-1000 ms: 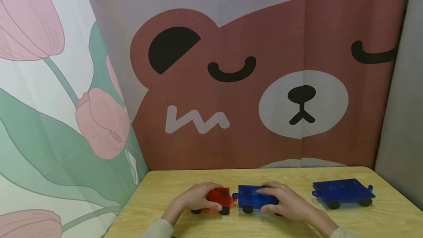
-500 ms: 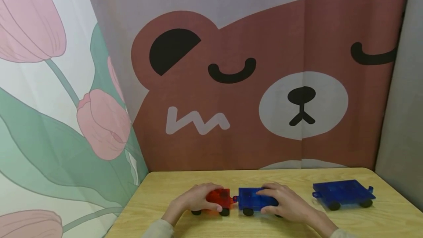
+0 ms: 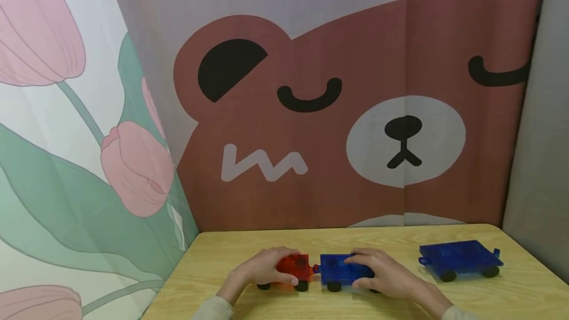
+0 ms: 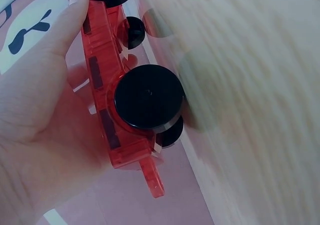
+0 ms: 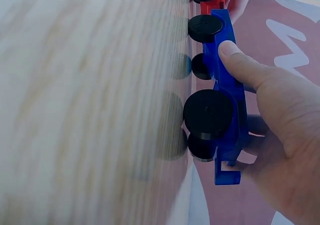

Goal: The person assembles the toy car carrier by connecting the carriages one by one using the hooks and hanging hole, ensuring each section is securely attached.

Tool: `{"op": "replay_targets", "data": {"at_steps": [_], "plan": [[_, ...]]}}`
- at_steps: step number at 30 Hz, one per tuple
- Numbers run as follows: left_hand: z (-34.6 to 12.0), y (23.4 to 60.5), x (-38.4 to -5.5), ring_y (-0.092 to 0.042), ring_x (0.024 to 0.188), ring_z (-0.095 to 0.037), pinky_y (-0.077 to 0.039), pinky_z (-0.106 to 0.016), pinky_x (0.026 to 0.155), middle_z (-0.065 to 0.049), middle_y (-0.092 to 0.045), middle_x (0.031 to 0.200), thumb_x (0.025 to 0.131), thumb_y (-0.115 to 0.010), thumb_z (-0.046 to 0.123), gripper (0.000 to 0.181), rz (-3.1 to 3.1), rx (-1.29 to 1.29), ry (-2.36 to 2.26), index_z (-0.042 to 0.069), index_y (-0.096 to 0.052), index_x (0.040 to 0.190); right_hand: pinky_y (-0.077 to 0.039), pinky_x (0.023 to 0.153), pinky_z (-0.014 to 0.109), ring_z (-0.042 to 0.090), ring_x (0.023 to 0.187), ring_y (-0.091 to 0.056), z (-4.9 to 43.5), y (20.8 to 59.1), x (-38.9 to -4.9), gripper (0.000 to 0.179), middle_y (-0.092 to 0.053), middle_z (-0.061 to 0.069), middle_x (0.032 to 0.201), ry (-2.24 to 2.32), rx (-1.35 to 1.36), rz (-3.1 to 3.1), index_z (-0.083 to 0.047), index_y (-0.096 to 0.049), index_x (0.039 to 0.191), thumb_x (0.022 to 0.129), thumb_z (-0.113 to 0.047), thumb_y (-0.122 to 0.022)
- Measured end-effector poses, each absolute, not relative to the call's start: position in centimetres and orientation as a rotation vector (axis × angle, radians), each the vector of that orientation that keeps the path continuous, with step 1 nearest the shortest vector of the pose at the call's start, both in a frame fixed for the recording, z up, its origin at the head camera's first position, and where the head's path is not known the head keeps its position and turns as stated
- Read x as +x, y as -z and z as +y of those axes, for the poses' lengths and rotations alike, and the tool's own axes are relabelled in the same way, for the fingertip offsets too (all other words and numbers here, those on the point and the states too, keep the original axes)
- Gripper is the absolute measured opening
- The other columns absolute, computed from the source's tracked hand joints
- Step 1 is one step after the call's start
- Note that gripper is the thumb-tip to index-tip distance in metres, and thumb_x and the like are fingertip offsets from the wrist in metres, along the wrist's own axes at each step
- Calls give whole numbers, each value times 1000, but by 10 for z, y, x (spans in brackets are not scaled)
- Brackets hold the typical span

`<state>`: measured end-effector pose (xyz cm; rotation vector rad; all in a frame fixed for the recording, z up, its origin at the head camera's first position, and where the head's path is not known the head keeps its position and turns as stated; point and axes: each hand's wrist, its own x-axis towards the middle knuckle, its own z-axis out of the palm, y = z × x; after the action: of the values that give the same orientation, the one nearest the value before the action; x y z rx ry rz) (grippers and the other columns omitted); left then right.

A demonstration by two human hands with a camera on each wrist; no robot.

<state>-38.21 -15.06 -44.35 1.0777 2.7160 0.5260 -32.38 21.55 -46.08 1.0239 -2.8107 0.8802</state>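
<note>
On the wooden table, my left hand grips a see-through red toy train car with black wheels, thumb on the near side and fingers over the top. To its right, my right hand holds a see-through blue toy train car in the same way. Between the cars, a small red coupling meets the blue car's front end; they look linked, but the exact fit is too small to tell. In the right wrist view, a bare blue hook sticks out at the blue car's rear.
A second blue toy car stands apart at the right of the table, with a loop on its left end and a hook on its right. Behind the table hangs a bear-print curtain; a tulip-print curtain hangs at the left.
The blue car in my right hand has shifted slightly down in the head view, so its coupling end now lines up with the red car's. Both hands keep their hold.
</note>
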Motion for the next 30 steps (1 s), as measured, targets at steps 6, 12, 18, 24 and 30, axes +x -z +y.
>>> {"op": "replay_targets", "data": {"at_steps": [6,12,18,24,30], "plan": [[-152,442,-380,-54,116,-14,-42,-53,97,10,-56,137,91,-70,59,70,2702,1066,-544,27,-51,150,-42,96,65,44,131,-46,218,461,-327,54,-49,16,146,-950,1052,-2850,-20,-63,140,95,-49,-69],[-153,442,-381,-53,111,-10,-46,-46,92,12,-56,134,92,-70,56,69,2657,1069,-568,26,-50,150,-36,97,72,50,137,-37,221,457,-324,55,-42,19,152,-1029,1061,-2862,-15,-59,144,99,-45,-66],[-149,436,-382,-52,115,-12,-45,-48,95,12,-55,134,93,-70,54,70,2619,1061,-530,26,-46,153,-36,98,71,49,136,-39,236,445,-318,54,-45,18,150,-1107,983,-2803,-11,-54,147,102,-40,-63],[-135,433,-379,-39,141,-23,-28,-60,111,5,-45,152,95,-61,63,74,2667,1118,-493,29,-40,157,-42,95,66,46,132,-45,266,431,-311,54,-49,15,146,-1101,876,-2780,-14,-53,146,102,-43,-62],[-98,428,-377,-39,139,-15,-27,-56,113,10,-46,150,99,-53,64,67,2708,1389,-438,33,-38,157,-48,92,58,40,127,-52,302,414,-307,51,-56,8,139,-857,793,-2767,-15,-57,142,103,-48,-57]]}}
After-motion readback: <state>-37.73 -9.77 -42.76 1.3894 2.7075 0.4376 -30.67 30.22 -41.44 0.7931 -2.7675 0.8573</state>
